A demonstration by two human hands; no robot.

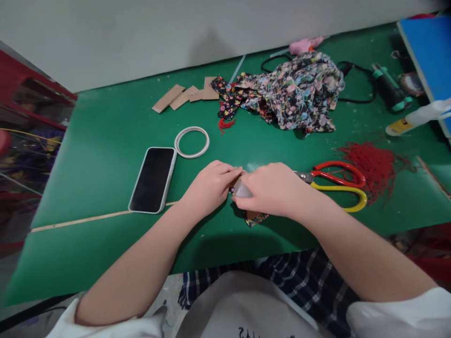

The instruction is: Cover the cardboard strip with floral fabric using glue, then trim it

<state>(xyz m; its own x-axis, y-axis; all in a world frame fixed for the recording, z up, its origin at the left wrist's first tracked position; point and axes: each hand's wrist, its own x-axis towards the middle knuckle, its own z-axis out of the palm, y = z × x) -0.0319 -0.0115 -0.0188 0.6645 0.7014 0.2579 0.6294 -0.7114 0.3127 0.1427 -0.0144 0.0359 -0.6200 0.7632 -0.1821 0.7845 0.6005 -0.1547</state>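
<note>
Hands are seen meeting at the middle of the green table [105, 126] in the head view, and a small piece of floral fabric [256, 218] is pinched between them. The left hand [210, 187] is curled, its fingertips closed on the near left end of the piece; the right hand [273, 188] is folded over the piece from the right, its thumb pressed down on it. Most of the piece is hidden under the fingers; only a dark corner with small coloured flowers and a brownish underside is shown just below the right hand, lying on the table. Whether a card insert is wrapped in it cannot be told. Red and yellow scissors [338, 185] are laid just to the right of the right hand, their blades pointed toward it. A heap of red tassel thread [373, 164] is spread beside the handles. A phone [153, 179] lies face up to the left of the left hand, with a white tape ring [192, 142] just beyond it. Farther back, a crumpled heap of the same floral cloth [299, 91] is piled, and brown card strips [185, 96] are set to its left.
</note>
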